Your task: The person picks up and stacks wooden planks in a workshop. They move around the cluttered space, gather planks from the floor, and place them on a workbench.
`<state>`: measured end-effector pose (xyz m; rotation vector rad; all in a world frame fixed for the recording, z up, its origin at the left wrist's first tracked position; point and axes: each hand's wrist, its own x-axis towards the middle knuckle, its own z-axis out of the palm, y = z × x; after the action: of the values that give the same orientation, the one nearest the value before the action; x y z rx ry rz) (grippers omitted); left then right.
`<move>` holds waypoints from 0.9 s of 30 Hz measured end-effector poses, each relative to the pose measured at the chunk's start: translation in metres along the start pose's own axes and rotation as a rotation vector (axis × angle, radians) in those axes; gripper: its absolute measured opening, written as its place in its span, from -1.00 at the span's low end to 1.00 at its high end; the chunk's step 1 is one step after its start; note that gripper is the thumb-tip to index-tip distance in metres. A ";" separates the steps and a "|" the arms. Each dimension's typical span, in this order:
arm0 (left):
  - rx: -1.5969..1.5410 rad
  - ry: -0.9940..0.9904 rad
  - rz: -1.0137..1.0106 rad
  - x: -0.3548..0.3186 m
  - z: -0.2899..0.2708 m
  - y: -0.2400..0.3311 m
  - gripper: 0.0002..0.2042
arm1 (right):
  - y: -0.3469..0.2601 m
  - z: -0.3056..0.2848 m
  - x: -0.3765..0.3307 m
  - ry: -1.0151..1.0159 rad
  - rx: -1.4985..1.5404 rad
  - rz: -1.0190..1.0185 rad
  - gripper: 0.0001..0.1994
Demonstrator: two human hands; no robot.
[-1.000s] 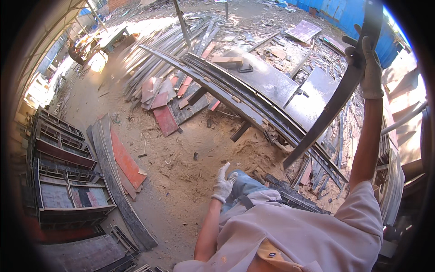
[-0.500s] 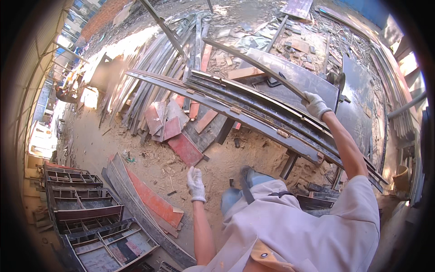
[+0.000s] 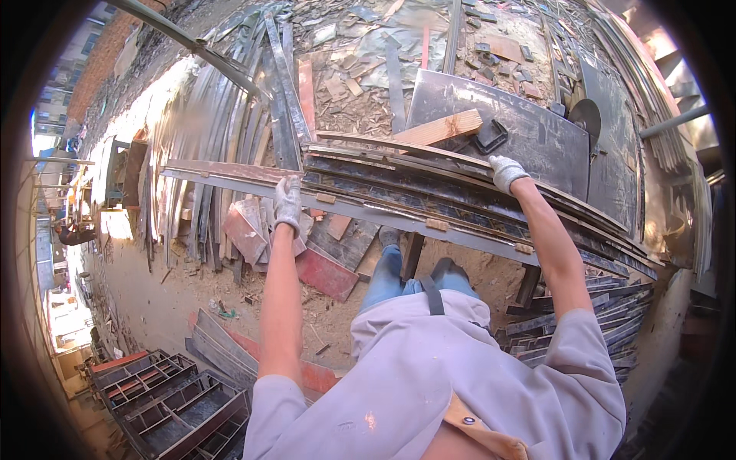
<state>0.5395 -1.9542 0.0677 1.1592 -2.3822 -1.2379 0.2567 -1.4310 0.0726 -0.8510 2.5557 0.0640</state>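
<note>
A long wooden strip (image 3: pixel 429 149) lies along the far edge of a stack of long narrow boards (image 3: pixel 429 180) on a raised bench. My right hand (image 3: pixel 507 174), in a pale knit glove, is closed over this strip. Along the bench's near side runs a long grey rail (image 3: pixel 368 212) with small wooden blocks (image 3: pixel 437 225) on it. My gloved left hand (image 3: pixel 287 205) is closed at the reddish plank (image 3: pixel 230 169) by the rail's left part, fingers over its edge; their tips are hard to make out. Behind the stack lies a short, thick wooden board (image 3: pixel 445 128).
Dark sheets (image 3: pixel 498 115) and a black round disc (image 3: pixel 586 116) lie beyond the bench. Long strips (image 3: pixel 207 146) are piled at far left. Red panel offcuts (image 3: pixel 326 274) lie below the bench. Dark frames (image 3: pixel 180 406) stand near left; stacked strips (image 3: pixel 598 314) lie near right.
The strip in my right hand has come down from its raised slant onto the stack. My left hand has moved up from beside my body to the plank. My view has shifted.
</note>
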 end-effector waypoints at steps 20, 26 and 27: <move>-0.053 -0.416 0.176 0.191 0.099 -0.043 -0.41 | -0.078 0.000 0.030 -0.177 -0.033 -0.027 -0.48; 0.058 -0.491 -0.145 0.180 0.091 -0.041 -0.23 | -0.078 0.010 0.023 -0.210 -0.007 -0.075 -0.51; 0.046 -0.481 -0.140 0.177 0.091 -0.043 -0.21 | -0.078 0.009 0.020 -0.209 -0.001 -0.079 -0.51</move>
<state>0.3992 -2.0431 -0.0496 1.1636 -2.7108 -1.6776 0.2908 -1.5039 0.0633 -0.8951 2.3262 0.1232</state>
